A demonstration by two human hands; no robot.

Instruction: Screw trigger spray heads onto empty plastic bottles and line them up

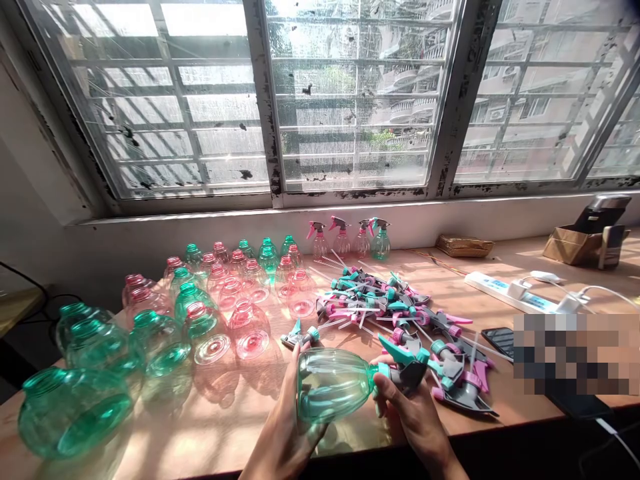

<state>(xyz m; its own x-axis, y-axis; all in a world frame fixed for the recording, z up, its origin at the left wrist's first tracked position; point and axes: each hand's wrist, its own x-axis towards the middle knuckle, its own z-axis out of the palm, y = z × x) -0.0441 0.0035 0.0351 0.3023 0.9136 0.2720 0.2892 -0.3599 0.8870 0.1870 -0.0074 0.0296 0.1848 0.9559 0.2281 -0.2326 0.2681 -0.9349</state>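
My left hand [285, 427] is wrapped round the body of a clear green plastic spray bottle [333, 383], held on its side just above the table's near edge. My right hand [410, 417] grips the bottle's neck, where a teal and grey trigger sprayer head [407, 363] sits on the mouth. Whether the head is fully screwed on cannot be told.
Several empty green and pink bottles [200, 313] stand on the wooden table [235, 413] at left. A pile of loose trigger heads [390, 310] lies mid-table. Several finished spray bottles [350, 239] stand by the wall. A power strip [510, 293], phone [500, 339] and cardboard box [575, 243] are right.
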